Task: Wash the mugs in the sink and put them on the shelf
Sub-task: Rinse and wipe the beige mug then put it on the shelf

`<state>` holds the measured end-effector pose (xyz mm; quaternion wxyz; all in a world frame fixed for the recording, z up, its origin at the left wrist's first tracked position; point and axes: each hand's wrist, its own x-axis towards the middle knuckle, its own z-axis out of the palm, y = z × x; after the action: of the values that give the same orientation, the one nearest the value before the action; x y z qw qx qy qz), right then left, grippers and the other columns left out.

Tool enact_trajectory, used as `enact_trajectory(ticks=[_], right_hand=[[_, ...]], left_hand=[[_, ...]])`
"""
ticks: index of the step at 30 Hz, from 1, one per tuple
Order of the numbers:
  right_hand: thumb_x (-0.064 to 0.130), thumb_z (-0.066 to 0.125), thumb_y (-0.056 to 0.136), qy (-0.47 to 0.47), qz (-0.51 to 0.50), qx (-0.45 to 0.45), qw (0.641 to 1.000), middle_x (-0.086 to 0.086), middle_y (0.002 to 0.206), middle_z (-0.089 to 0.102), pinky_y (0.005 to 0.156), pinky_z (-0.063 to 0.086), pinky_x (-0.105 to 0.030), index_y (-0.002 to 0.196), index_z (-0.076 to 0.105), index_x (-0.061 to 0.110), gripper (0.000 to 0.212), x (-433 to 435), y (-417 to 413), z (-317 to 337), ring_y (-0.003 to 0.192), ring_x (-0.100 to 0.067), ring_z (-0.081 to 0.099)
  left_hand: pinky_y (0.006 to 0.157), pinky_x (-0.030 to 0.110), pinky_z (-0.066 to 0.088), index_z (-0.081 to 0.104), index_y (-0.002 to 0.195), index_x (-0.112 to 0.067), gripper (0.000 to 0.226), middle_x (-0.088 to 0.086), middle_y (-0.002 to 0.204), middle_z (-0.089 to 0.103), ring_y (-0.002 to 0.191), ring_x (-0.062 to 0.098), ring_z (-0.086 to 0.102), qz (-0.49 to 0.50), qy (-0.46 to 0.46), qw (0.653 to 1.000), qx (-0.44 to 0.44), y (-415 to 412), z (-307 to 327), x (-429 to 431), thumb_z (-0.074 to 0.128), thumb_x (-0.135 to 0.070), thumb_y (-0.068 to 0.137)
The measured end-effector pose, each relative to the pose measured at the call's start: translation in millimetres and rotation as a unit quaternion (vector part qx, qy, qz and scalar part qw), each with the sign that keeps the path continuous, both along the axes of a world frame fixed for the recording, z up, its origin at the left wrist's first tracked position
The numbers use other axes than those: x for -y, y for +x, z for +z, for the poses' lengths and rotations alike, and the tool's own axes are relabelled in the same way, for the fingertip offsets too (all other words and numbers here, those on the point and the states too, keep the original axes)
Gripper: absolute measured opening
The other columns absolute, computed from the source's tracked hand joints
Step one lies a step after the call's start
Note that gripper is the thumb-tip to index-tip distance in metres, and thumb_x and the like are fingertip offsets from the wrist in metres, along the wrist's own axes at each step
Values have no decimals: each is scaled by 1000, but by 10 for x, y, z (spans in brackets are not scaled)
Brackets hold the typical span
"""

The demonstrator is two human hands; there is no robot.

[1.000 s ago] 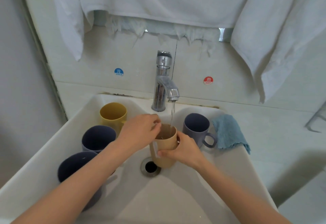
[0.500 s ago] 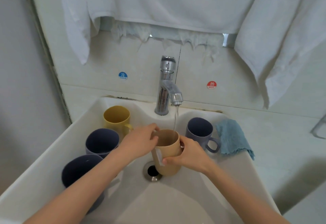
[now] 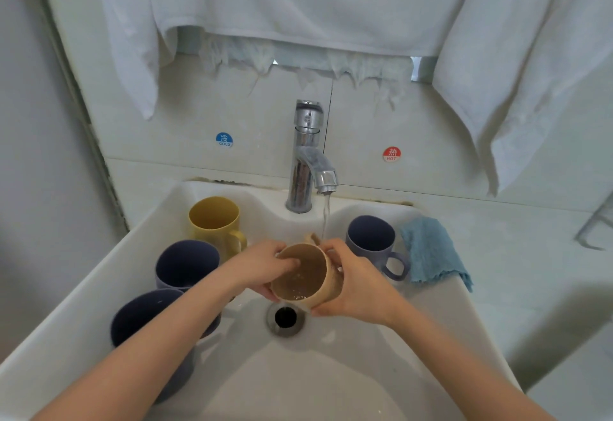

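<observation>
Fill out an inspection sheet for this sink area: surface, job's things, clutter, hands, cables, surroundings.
Surface: white sink, wet; tap running; drain unplugged.
Job's things: tan mug tilted over the drain; yellow mug, far dark mug, near dark mug and lilac mug all upright.
Clutter: blue cloth on the sink's right edge.
Hands: left hand grips the tan mug's rim; right hand grips its side.
Cables: nothing seen.
Surroundings: white towels hang above; cold sticker and hot sticker on the wall.
</observation>
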<state>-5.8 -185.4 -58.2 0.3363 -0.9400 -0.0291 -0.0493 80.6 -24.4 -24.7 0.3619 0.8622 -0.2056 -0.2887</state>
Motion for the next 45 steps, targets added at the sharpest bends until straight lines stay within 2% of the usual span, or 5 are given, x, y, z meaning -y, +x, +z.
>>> enact_trajectory(ticks=[13, 23, 28, 34, 45], right_hand=[[31, 83, 65, -123, 62, 128, 982, 12, 129, 51, 94, 46, -28, 131, 39, 29, 80, 77, -4, -28, 115, -5, 49], [1, 76, 71, -220, 72, 235, 944, 6, 142, 45, 102, 38, -24, 137, 39, 28, 80, 119, 54, -114, 129, -11, 41], [-14, 41, 88, 34, 20, 110, 993, 10, 142, 32, 101, 40, -17, 130, 35, 37, 67, 68, 41, -57, 131, -7, 33], [30, 46, 95, 358, -85, -35, 929, -1, 131, 49, 66, 55, -19, 137, 34, 20, 45, -48, 11, 69, 103, -11, 59], [54, 79, 56, 238, -67, 13, 969, 11, 121, 56, 86, 52, -26, 129, 43, 31, 85, 19, 39, 26, 110, -8, 56]], left_hand=[[73, 34, 54, 51, 120, -14, 55, 14, 120, 59, 103, 29, 61, 82, -149, 940, -296, 17, -73, -55, 49, -56, 85], [76, 33, 54, 53, 114, -20, 41, 8, 112, 62, 103, 23, 60, 88, -200, 937, -271, -100, -147, -5, 66, -41, 81], [84, 39, 55, 33, 133, -22, 76, 7, 120, 55, 107, 24, 57, 98, -248, 933, -239, -88, -227, -29, 78, -24, 72], [101, 43, 45, -2, 146, -36, 131, -3, 140, 38, 123, 18, 47, 11, -249, 960, -124, -67, -286, -74, 87, -38, 49], [104, 18, 25, -26, 142, -31, 125, -13, 153, 7, 137, 4, 19, -111, -73, 987, 92, -233, -18, -241, 72, -49, 68]])
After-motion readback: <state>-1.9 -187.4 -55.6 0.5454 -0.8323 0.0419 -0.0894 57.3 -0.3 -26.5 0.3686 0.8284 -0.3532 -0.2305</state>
